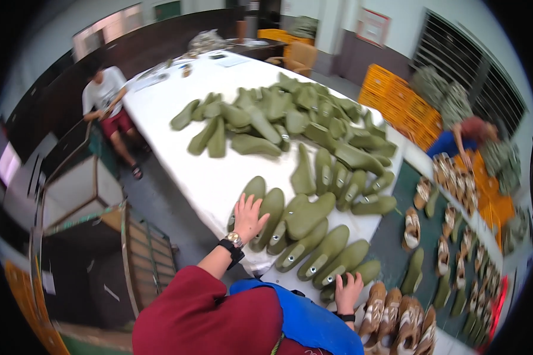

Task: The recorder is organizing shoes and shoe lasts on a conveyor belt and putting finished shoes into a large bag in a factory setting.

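Note:
Green shoe lasts stand in a row along the near edge of the white table point(186, 177). My left hand point(250, 218), fingers spread, rests over the shoe lasts point(270, 213) at the row's left end. At the other end, my right hand point(348, 291) lies with its fingers apart against a shoe last point(368, 271). Between my hands are several more shoe lasts point(328, 245), and one lies across the tops of others. Both hands seem to touch the lasts without gripping one. The undersides of my fingers are hidden.
A big heap of shoe lasts point(266, 115) covers the table's middle. To the right, brown-and-white shoes point(411, 228) and lasts stand on a green conveyor belt point(400, 195). One person point(109, 94) sits at left; another point(465, 139) bends beside orange crates point(397, 97). A dark cart point(89, 266) stands at my left.

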Demonstrator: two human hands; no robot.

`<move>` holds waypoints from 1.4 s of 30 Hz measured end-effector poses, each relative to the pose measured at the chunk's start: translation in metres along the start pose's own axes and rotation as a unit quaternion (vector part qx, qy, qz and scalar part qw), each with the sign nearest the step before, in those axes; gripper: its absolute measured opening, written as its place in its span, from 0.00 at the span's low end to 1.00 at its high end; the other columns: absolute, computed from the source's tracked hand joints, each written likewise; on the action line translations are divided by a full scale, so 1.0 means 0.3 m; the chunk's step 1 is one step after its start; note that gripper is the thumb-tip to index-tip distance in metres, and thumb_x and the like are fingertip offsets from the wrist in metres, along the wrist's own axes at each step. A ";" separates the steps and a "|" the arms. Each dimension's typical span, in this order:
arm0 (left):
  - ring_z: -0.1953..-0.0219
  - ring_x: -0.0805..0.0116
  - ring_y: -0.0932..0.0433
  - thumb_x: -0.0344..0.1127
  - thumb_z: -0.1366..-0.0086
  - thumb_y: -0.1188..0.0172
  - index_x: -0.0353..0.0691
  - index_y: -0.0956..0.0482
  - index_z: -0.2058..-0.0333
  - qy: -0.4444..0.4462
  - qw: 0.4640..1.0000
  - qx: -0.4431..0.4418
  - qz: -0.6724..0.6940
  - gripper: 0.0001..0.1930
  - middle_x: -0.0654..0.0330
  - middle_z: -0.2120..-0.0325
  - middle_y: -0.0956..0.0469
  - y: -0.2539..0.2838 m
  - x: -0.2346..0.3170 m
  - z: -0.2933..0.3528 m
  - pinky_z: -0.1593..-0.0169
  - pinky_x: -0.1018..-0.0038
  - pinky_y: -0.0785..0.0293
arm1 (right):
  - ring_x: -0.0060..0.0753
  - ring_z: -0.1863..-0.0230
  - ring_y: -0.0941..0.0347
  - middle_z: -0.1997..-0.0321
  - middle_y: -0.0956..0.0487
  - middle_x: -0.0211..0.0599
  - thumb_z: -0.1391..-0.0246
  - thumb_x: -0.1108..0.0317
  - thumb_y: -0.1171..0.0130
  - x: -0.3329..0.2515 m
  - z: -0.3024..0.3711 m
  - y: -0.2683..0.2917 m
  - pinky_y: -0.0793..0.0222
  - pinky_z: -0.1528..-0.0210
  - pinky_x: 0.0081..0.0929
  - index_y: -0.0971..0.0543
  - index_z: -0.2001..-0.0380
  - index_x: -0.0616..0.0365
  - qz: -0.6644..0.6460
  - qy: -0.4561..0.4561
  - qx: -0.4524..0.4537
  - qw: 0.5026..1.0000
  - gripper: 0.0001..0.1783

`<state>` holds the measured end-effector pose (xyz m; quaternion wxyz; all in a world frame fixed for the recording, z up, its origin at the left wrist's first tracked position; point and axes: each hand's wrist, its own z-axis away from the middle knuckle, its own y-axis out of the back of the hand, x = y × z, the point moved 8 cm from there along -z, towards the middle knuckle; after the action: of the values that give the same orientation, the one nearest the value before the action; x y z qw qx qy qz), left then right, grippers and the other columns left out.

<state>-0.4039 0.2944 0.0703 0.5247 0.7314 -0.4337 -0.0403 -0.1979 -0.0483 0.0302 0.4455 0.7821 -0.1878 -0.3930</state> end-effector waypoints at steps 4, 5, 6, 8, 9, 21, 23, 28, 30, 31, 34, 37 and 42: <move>0.47 0.45 0.37 0.47 0.45 0.41 0.41 0.42 0.43 0.166 0.986 -0.023 0.003 0.34 0.43 0.51 0.34 -0.014 -0.211 0.024 0.47 0.54 0.37 | 0.56 0.47 0.40 0.48 0.34 0.55 0.47 0.64 0.47 0.038 0.012 -0.020 0.44 0.44 0.44 0.29 0.55 0.64 -0.020 0.024 0.023 0.999 0.19; 0.51 0.45 0.31 0.48 0.45 0.41 0.41 0.45 0.42 0.209 0.968 -0.077 0.116 0.35 0.42 0.53 0.32 -0.068 -0.276 0.049 0.51 0.57 0.32 | 0.56 0.47 0.40 0.48 0.34 0.54 0.47 0.66 0.48 0.047 0.014 -0.025 0.44 0.44 0.44 0.30 0.54 0.65 -0.015 0.027 0.023 0.999 0.19; 0.59 0.46 0.26 0.49 0.44 0.42 0.40 0.47 0.42 0.181 0.979 -0.064 0.061 0.36 0.42 0.58 0.30 -0.071 -0.270 0.045 0.57 0.61 0.27 | 0.56 0.47 0.40 0.48 0.34 0.55 0.49 0.68 0.49 0.059 0.015 -0.031 0.44 0.44 0.44 0.31 0.54 0.65 -0.004 0.030 0.022 0.999 0.19; 0.62 0.46 0.25 0.46 0.43 0.44 0.40 0.44 0.44 0.190 0.979 -0.048 0.047 0.32 0.43 0.62 0.29 -0.084 -0.268 0.048 0.60 0.59 0.26 | 0.56 0.46 0.40 0.46 0.36 0.54 0.49 0.68 0.49 0.071 0.013 -0.037 0.44 0.44 0.43 0.31 0.54 0.64 0.003 0.023 0.000 1.000 0.19; 0.64 0.47 0.24 0.45 0.43 0.44 0.41 0.43 0.46 0.191 0.980 -0.050 0.033 0.30 0.44 0.63 0.28 -0.091 -0.264 0.046 0.62 0.59 0.26 | 0.56 0.45 0.40 0.45 0.36 0.54 0.49 0.67 0.49 0.086 0.015 -0.040 0.44 0.43 0.42 0.31 0.54 0.63 0.011 0.017 -0.006 1.000 0.19; 0.67 0.46 0.24 0.47 0.42 0.49 0.41 0.36 0.54 0.214 0.969 -0.075 0.098 0.22 0.46 0.70 0.24 -0.093 -0.190 0.043 0.62 0.55 0.29 | 0.55 0.44 0.41 0.46 0.36 0.54 0.61 0.72 0.44 0.085 0.026 -0.005 0.46 0.41 0.43 0.31 0.53 0.63 -0.012 -0.006 0.003 1.000 0.26; 0.63 0.46 0.25 0.49 0.41 0.51 0.43 0.36 0.49 0.254 0.950 -0.128 0.128 0.24 0.46 0.68 0.23 -0.084 -0.177 0.051 0.60 0.57 0.30 | 0.53 0.45 0.41 0.47 0.34 0.53 0.63 0.72 0.43 0.042 0.020 0.010 0.46 0.41 0.42 0.28 0.56 0.62 -0.029 -0.021 0.005 0.999 0.25; 0.57 0.44 0.27 0.41 0.42 0.46 0.40 0.38 0.47 0.241 0.965 -0.047 0.095 0.26 0.44 0.59 0.26 -0.028 -0.269 0.084 0.53 0.58 0.33 | 0.59 0.44 0.44 0.46 0.37 0.53 0.62 0.67 0.41 -0.029 -0.012 0.016 0.46 0.41 0.46 0.30 0.53 0.57 -0.047 -0.044 0.016 0.998 0.27; 0.55 0.43 0.28 0.41 0.42 0.45 0.39 0.40 0.46 0.240 0.966 -0.056 0.076 0.27 0.42 0.57 0.27 -0.045 -0.253 0.072 0.53 0.58 0.33 | 0.63 0.42 0.47 0.43 0.41 0.54 0.60 0.65 0.41 -0.011 -0.002 0.051 0.45 0.40 0.47 0.33 0.48 0.54 -0.046 -0.082 0.015 0.995 0.31; 0.56 0.43 0.28 0.41 0.42 0.45 0.40 0.41 0.45 0.230 0.969 -0.062 0.072 0.28 0.43 0.57 0.27 -0.062 -0.235 0.063 0.53 0.58 0.33 | 0.64 0.41 0.48 0.41 0.43 0.55 0.59 0.64 0.40 0.002 0.005 0.073 0.44 0.40 0.47 0.36 0.45 0.52 -0.046 -0.102 0.004 0.994 0.33; 0.57 0.42 0.27 0.40 0.43 0.46 0.42 0.42 0.45 0.209 0.972 -0.075 0.075 0.28 0.42 0.57 0.27 -0.105 -0.213 0.056 0.53 0.57 0.32 | 0.64 0.50 0.35 0.41 0.43 0.59 0.56 0.56 0.40 0.029 0.059 0.107 0.33 0.52 0.46 0.47 0.38 0.45 0.011 -0.185 -0.102 0.977 0.43; 0.57 0.41 0.27 0.38 0.43 0.46 0.42 0.43 0.45 0.205 0.974 -0.076 0.067 0.28 0.42 0.57 0.27 -0.103 -0.220 0.059 0.53 0.57 0.32 | 0.56 0.62 0.26 0.54 0.30 0.56 0.55 0.52 0.41 0.016 0.102 0.150 0.29 0.61 0.43 0.51 0.36 0.44 0.004 -0.232 -0.200 0.952 0.46; 0.56 0.40 0.28 0.36 0.44 0.47 0.39 0.43 0.45 0.179 0.978 -0.067 0.078 0.28 0.39 0.57 0.28 -0.117 -0.250 0.050 0.53 0.57 0.33 | 0.48 0.72 0.24 0.73 0.22 0.46 0.52 0.58 0.45 0.009 0.136 0.118 0.29 0.69 0.41 0.51 0.36 0.47 0.001 -0.198 -0.213 0.957 0.42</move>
<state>-0.4374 0.3368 0.0057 0.6436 0.6537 -0.3844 0.1033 -0.2262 -0.0913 0.0468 0.5561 0.5752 -0.1853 -0.5707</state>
